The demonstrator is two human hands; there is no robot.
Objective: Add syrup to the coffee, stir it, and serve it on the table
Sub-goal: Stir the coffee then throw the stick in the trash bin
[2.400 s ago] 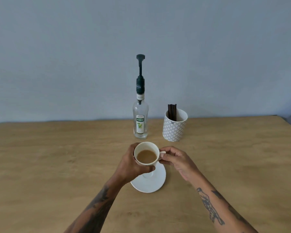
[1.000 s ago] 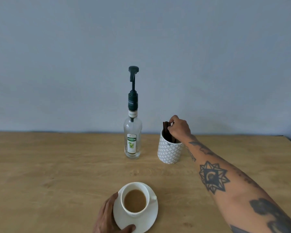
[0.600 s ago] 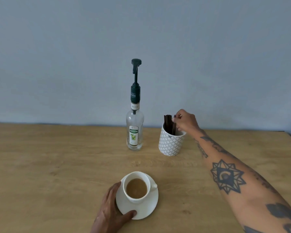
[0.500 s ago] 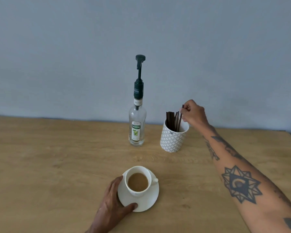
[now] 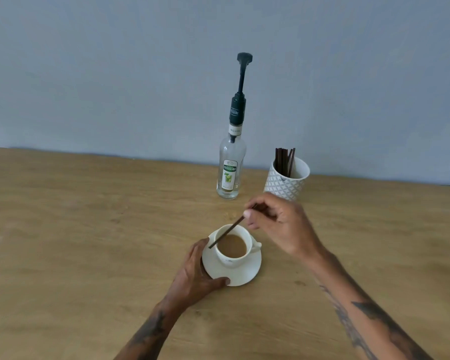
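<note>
A white cup (image 5: 240, 258) of milky coffee stands on a white saucer (image 5: 247, 275) on the wooden table (image 5: 89, 242). My left hand (image 5: 195, 275) grips the saucer's left rim, thumb on its front edge. Just right of and above the cup, my right hand (image 5: 278, 224) pinches a thin dark stir stick (image 5: 226, 233) that slants down-left over the cup's left rim. The stick's lower tip hangs over the rim, above the saucer. Behind stands a clear syrup bottle (image 5: 230, 172) with a tall dark pump.
A white patterned holder (image 5: 286, 181) with several dark stir sticks stands to the right of the bottle, near the wall. The table's far edge meets a plain grey wall.
My right hand drew one stick out of the holder and carried it down to the cup. My left hand stayed on the saucer's rim.
</note>
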